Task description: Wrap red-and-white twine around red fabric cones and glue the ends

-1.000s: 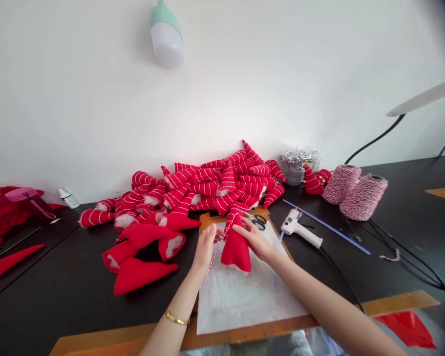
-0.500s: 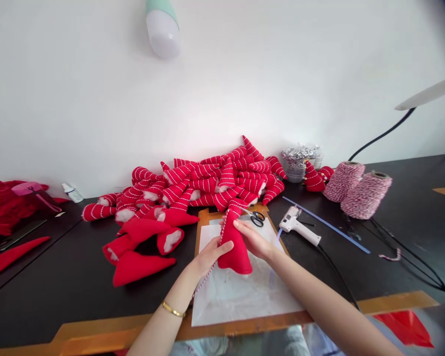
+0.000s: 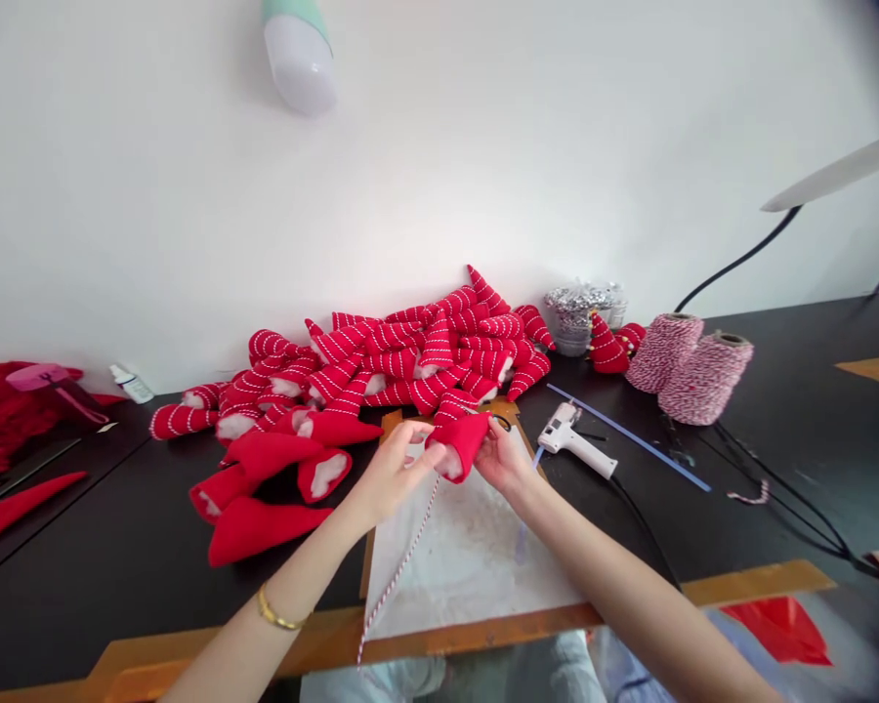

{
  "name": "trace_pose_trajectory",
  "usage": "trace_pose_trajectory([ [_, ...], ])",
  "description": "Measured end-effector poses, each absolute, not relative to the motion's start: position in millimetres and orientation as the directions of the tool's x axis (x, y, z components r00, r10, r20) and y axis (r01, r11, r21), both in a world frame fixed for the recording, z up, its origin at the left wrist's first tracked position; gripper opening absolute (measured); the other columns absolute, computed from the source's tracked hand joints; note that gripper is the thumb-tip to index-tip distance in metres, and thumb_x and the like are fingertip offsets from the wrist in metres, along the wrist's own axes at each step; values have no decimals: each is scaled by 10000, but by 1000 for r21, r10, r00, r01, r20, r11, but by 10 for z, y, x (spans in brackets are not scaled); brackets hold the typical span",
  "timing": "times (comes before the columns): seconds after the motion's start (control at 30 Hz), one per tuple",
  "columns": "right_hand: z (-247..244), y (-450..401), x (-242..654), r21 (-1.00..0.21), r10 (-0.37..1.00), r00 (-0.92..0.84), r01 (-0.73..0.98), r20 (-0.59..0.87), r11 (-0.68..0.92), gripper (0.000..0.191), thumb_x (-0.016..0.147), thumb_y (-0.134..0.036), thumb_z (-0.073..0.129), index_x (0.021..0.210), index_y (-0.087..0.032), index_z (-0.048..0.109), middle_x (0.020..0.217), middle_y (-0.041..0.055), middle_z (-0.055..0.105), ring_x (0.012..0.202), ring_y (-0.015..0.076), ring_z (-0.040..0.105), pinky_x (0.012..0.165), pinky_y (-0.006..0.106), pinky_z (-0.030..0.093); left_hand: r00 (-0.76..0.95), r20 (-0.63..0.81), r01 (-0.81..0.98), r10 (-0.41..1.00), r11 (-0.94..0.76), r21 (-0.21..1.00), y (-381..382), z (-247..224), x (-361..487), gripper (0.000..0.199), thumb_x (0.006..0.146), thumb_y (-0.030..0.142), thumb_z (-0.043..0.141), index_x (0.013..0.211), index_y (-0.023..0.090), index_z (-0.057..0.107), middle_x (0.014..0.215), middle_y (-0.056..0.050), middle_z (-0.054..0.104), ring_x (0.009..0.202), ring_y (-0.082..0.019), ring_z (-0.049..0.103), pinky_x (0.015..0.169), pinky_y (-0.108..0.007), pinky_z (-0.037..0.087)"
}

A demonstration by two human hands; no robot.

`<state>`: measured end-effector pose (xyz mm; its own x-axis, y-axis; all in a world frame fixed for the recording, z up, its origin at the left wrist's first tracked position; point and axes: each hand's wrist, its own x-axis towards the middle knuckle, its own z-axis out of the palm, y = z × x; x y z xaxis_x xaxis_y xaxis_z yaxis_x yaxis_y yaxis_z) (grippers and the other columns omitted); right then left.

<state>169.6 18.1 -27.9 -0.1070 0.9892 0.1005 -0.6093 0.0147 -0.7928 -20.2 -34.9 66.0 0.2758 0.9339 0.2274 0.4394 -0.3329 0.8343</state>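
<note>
A plain red stuffed felt cone (image 3: 469, 441) is held up over a white sheet, its open end with white stuffing turned toward me. My right hand (image 3: 504, 455) grips its right side. At the left edge of the opening, my left hand (image 3: 396, 471) holds the cone with thumb and fingers. A red-and-white twine (image 3: 402, 566) hangs from near the cone down across the white sheet (image 3: 476, 557) to the table edge. Black-handled scissors (image 3: 501, 422) lie behind the cone, partly hidden by it.
Behind is a heap of red cones wound with white twine (image 3: 402, 363). Plain red cones (image 3: 264, 532) lie at the left. To the right are a glue gun (image 3: 578, 444), a blue glue stick (image 3: 630, 436) and twine spools (image 3: 707, 383). A cable runs to the front edge.
The cone has tipped so its stuffed opening faces me, and both hands have shifted their grip on it. More of the twine hangs free over the sheet. The view has turned slightly right.
</note>
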Motion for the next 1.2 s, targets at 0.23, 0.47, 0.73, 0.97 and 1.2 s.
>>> trace_pose_trajectory([
  [0.23, -95, 41, 1545, -661, 997, -74, -748, -2, -57, 397, 848, -603, 639, 980, -228, 650, 925, 81, 746, 1054, 307, 673, 841, 428, 565, 323, 135, 283, 937, -232, 931, -310, 457, 41, 708, 671, 357, 853, 1304, 233, 563, 1286, -146, 656, 1200, -337, 628, 1014, -495, 490],
  [0.47, 62, 17, 1640, -746, 989, -133, -664, 57, -46, 501, 810, -674, 678, 716, -225, 476, 559, -71, 434, 436, 81, 341, 425, 213, 306, 507, 131, 103, 852, -211, 972, -66, 385, -270, 668, 752, 314, 781, 1372, 245, 539, 1378, -125, 611, 1236, -301, 616, 1027, -438, 504],
  [0.73, 59, -128, 1646, -868, 923, -364, -490, 121, -80, 446, 778, -520, 807, 776, -207, 490, 559, -126, 242, 463, 43, 107, 427, 199, 74, 281, 795, 643, 537, -721, 260, 42, -82, -410, 361, 809, 152, 731, 1107, 226, 542, 1314, -151, 591, 1295, -317, 560, 1078, -547, 463],
  [0.97, 44, -247, 1614, -902, 829, -558, -371, 28, -220, 464, 789, -543, 794, 781, -202, 480, 595, -117, 234, 488, 42, 74, 435, 201, 63, 353, 878, 674, 324, -739, 2, 6, -12, -510, 373, 898, 129, 643, 1214, 231, 474, 1271, -137, 665, 1327, -279, 545, 1154, -608, 328],
  [1.2, -8, -242, 1637, -881, 713, -697, -286, -79, -377, 534, 792, -590, 771, 709, -204, 411, 590, -121, 214, 501, 39, 53, 431, 179, 47, 309, 888, 804, 342, -593, -51, -65, -6, -519, 260, 902, 213, 649, 1156, 263, 665, 1148, -101, 696, 1204, -291, 575, 1191, -556, 206],
])
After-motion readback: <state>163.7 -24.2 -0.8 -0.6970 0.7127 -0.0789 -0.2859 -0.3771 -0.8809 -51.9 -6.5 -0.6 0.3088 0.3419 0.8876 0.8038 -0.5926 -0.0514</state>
